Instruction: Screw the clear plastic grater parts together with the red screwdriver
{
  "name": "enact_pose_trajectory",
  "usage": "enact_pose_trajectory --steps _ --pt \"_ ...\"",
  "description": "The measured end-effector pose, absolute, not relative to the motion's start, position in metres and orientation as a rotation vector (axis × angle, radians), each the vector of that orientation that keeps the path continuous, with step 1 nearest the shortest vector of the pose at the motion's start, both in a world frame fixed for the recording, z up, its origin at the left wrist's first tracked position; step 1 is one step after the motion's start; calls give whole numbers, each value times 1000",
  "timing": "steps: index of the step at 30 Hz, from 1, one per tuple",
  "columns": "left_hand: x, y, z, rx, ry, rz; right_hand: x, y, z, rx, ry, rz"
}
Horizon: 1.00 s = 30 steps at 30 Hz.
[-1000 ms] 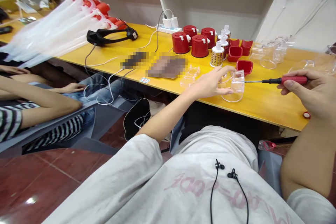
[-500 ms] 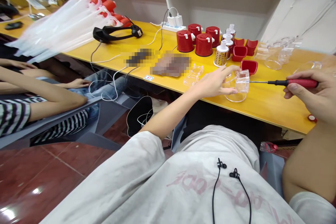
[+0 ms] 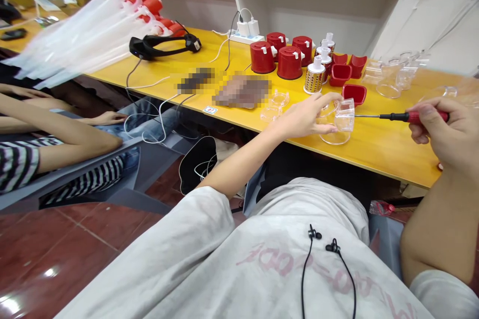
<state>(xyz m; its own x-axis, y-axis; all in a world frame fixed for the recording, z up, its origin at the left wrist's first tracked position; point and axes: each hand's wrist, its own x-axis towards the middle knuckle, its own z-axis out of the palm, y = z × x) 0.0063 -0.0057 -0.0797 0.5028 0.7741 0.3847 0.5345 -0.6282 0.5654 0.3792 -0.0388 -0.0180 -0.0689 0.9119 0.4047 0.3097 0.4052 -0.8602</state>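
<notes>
My left hand point(image 3: 303, 118) grips a clear plastic cup-shaped housing point(image 3: 339, 122), which rests on the yellow table point(image 3: 385, 152) with its open end to the right. My right hand point(image 3: 437, 132) is shut on a red-handled screwdriver point(image 3: 413, 117). The screwdriver's thin metal shaft point(image 3: 366, 115) points left, and its tip reaches the side of the housing. Part of the housing is hidden behind my left fingers. Two flat clear rings point(image 3: 275, 107) lie left of my left hand.
Red lidded cups point(image 3: 279, 57), a slotted metal grater drum point(image 3: 314, 79), red square pieces point(image 3: 354, 93) and clear cups point(image 3: 389, 82) stand further along the table. Bundled clear tubes with red caps point(image 3: 105, 35) lie at the left. A co-worker's striped sleeve point(image 3: 18, 164) is at the lower left.
My right hand has closed further over the screwdriver's red handle, covering more of it. The housing and my left hand have barely moved, and the view has shifted slightly.
</notes>
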Motion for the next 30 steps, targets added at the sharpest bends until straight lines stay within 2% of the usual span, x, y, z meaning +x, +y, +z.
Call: enact_pose_trajectory --steps 10,19,30 --pt "9 -6 -79 2366 1123 875 396 -37 -23 -1060 -1784 573" --pt "10 -2 -85 2354 1098 894 406 -28 -30 -1134 -1780 619" --pt "11 -6 -82 2357 1142 855 416 -14 -43 -973 -1715 592"
